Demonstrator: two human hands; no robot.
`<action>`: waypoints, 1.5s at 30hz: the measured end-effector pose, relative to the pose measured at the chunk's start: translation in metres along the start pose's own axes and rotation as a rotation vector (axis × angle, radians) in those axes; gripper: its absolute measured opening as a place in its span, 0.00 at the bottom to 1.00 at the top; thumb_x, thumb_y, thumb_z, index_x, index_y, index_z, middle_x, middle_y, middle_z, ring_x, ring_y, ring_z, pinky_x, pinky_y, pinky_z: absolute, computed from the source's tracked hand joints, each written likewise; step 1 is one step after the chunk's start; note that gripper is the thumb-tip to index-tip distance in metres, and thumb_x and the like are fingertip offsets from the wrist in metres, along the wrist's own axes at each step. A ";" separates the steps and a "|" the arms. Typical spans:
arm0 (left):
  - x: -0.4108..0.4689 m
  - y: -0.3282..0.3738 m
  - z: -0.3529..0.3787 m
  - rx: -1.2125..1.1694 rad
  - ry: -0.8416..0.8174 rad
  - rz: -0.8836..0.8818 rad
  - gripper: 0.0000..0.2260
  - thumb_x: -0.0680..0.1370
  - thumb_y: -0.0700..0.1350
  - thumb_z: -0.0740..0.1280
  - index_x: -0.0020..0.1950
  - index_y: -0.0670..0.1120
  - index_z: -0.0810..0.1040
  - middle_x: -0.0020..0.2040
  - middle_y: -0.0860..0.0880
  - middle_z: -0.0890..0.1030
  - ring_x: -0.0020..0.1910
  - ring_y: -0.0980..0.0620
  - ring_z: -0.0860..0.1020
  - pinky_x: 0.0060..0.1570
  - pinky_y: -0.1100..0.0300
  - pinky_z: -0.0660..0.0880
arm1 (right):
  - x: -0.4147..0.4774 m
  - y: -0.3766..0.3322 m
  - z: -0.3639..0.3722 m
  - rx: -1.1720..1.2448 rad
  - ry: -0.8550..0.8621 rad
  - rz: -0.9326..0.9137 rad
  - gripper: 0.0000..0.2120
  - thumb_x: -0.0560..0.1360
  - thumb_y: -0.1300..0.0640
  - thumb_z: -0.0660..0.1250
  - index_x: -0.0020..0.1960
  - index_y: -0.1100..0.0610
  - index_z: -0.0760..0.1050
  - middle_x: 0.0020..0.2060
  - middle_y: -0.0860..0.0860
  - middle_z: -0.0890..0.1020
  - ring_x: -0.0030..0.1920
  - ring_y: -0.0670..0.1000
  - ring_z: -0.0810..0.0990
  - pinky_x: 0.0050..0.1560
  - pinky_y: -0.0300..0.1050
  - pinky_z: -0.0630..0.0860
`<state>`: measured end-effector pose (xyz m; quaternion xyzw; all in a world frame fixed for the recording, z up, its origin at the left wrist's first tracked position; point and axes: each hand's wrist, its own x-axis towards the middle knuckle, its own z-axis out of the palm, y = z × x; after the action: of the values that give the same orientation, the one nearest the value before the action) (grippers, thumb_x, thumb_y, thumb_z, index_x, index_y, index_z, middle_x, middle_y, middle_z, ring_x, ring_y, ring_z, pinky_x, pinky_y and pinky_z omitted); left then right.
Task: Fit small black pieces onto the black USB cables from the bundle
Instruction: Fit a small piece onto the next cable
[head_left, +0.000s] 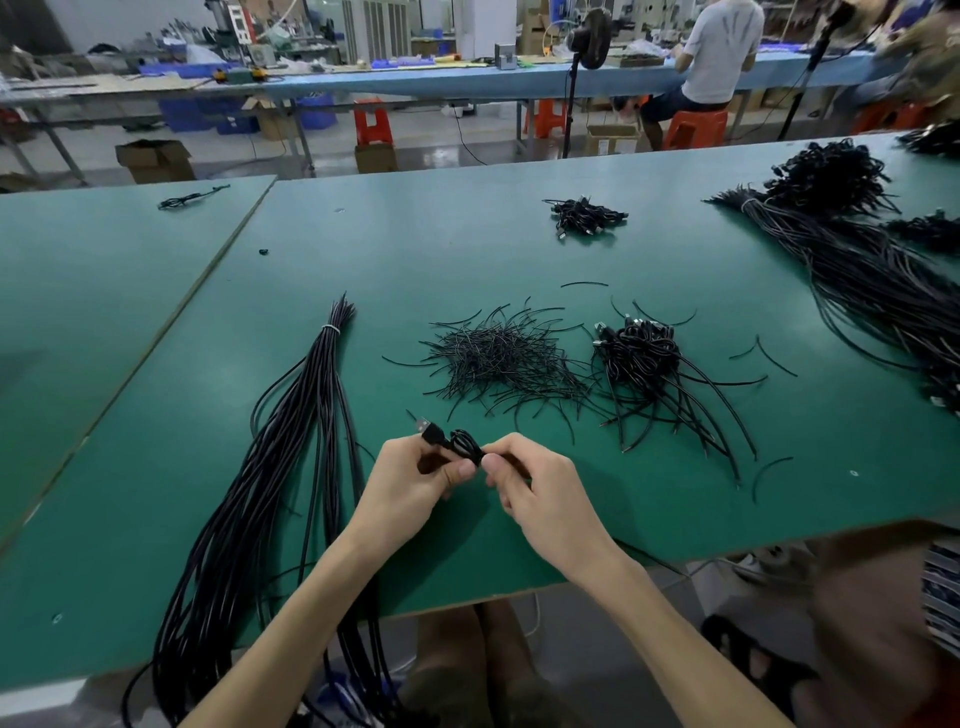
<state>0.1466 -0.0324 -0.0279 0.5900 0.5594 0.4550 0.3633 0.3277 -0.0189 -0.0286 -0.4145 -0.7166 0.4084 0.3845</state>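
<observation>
My left hand holds a coiled black USB cable just above the green table; its metal plug sticks out up and to the left. My right hand pinches the coil from the right, thumb close against my left thumb. A long bundle of black cables, tied with a white band near its far end, lies to the left and hangs over the near edge. Ahead lies a loose heap of thin black ties. To its right sits a pile of coiled cables.
A small pile of coiled cables lies farther back. Large cable bundles cover the right side. One cable rests on the neighbouring table at the left. A person sits at a blue bench behind; another person's leg is at the right.
</observation>
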 end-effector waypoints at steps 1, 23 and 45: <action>0.000 0.000 0.000 -0.007 -0.004 -0.002 0.04 0.77 0.40 0.74 0.43 0.45 0.85 0.34 0.51 0.84 0.31 0.58 0.76 0.36 0.65 0.74 | 0.000 0.001 0.000 0.023 -0.002 0.007 0.07 0.84 0.60 0.64 0.51 0.60 0.79 0.34 0.46 0.77 0.31 0.43 0.71 0.33 0.38 0.69; -0.001 0.002 -0.006 -0.219 -0.051 -0.017 0.16 0.74 0.37 0.77 0.59 0.51 0.85 0.39 0.49 0.83 0.36 0.53 0.78 0.41 0.62 0.76 | 0.003 0.010 -0.001 0.192 -0.021 0.014 0.08 0.85 0.57 0.64 0.48 0.54 0.78 0.34 0.48 0.80 0.31 0.45 0.70 0.32 0.41 0.68; -0.003 0.004 -0.006 -0.301 -0.104 -0.060 0.09 0.71 0.43 0.78 0.51 0.45 0.87 0.47 0.42 0.87 0.45 0.51 0.83 0.48 0.62 0.78 | 0.008 0.007 0.002 0.139 -0.084 0.104 0.13 0.86 0.50 0.61 0.46 0.57 0.72 0.30 0.43 0.75 0.30 0.44 0.67 0.32 0.40 0.66</action>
<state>0.1425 -0.0359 -0.0222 0.5346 0.4827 0.4917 0.4894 0.3255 -0.0097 -0.0340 -0.4059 -0.6796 0.4937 0.3601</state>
